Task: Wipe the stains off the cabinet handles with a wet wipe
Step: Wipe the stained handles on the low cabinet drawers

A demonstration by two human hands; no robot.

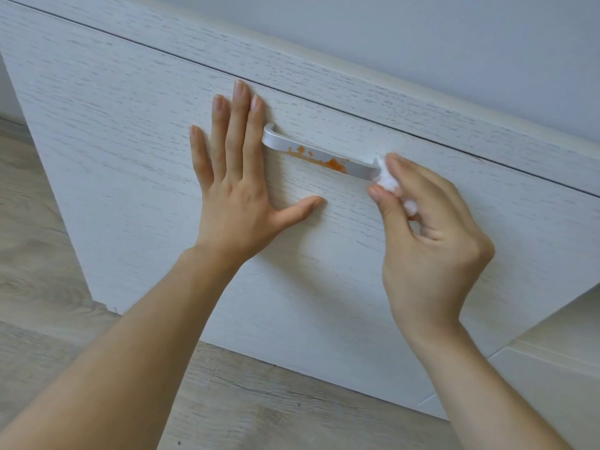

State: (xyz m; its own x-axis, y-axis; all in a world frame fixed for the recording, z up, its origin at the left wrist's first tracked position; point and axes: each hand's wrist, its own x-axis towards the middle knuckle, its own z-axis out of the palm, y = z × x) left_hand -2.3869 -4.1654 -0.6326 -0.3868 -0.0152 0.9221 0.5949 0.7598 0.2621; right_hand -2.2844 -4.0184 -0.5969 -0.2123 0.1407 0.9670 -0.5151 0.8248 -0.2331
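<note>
I see a white door (136, 131) with a silver handle (319, 154) on it. The handle is my landmark. Orange stains (336, 164) sit on the handle, one small patch toward its left part and a bigger one near its middle. The right part of the handle looks clean.

My left hand (237, 190) lies flat on the door, just left of the handle. Its fingers are spread and straight, and they point up. The thumb (302, 207) reaches out under the handle and rests on the door. This hand holds nothing.

My right hand (431, 228) is at the right end of the handle. Its grip pinches a small white wipe (386, 178), bunched up between the thumb and the first fingers. The wipe touches the right end of the handle, apart from the orange stains. I cannot tell if the wipe is wet.

Above the handle a thin dark gap runs along the top of the door, and a pale wall (422, 43) is above that. Below the door is a grey wood floor (42, 254). Far right of the handle, low down, I see more white cabinet (552, 378).
</note>
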